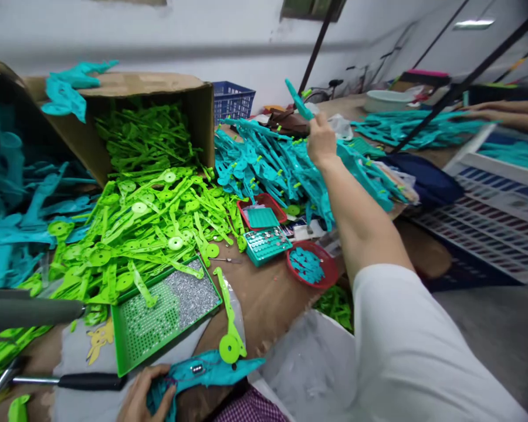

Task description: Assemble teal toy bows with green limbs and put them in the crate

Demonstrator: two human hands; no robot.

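My left hand (pixel 147 395) is closed on the near end of a teal plastic shell (pixel 211 372), low at the front, with small metal pieces showing inside it. A lime-green plastic arm with a round disc (pixel 229 348) lies by the shell's far edge, partly overlapping it. Stretched out to the far right, my right hand (pixel 322 140) grips a slim teal plastic piece (pixel 298 101) that points up and left. Under that hand spreads a heap of teal plastic pieces (pixel 273 161) with small green bits on them. Most of the right fingers are hidden behind the hand's back.
Green parts (pixel 158 217) spill from a cardboard box (pixel 158 85). A green tray (pixel 149 334) holds small metal bits; a hammer (pixel 90 381) lies beside it. Red bowl (pixel 330 269), teal tray (pixel 266 249) and white crate (pixel 479 193) stand rightward. Another person's arms (pixel 501 111) reach in.
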